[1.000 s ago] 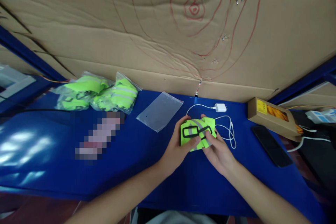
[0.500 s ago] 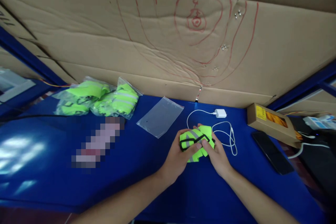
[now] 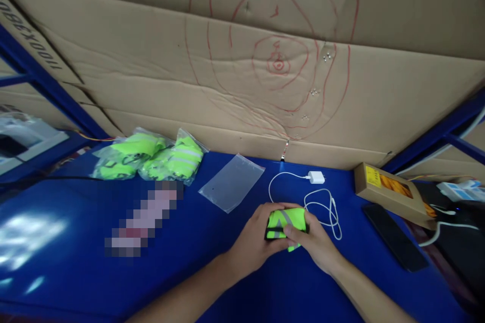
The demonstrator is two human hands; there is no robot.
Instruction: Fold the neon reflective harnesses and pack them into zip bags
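Centrally, folded vest [image 3: 287, 222], clasped between left hand [image 3: 253, 242], right hand [image 3: 315, 243]

One view only, from the person's head, looking forward and down across the blue counter [image 3: 76, 262] toward a cardboard wall [image 3: 151, 75] at its far edge. It sits close: both forearms enter from the bottom edge, the hands near frame centre (heights look squeezed). No second view shares the scene.
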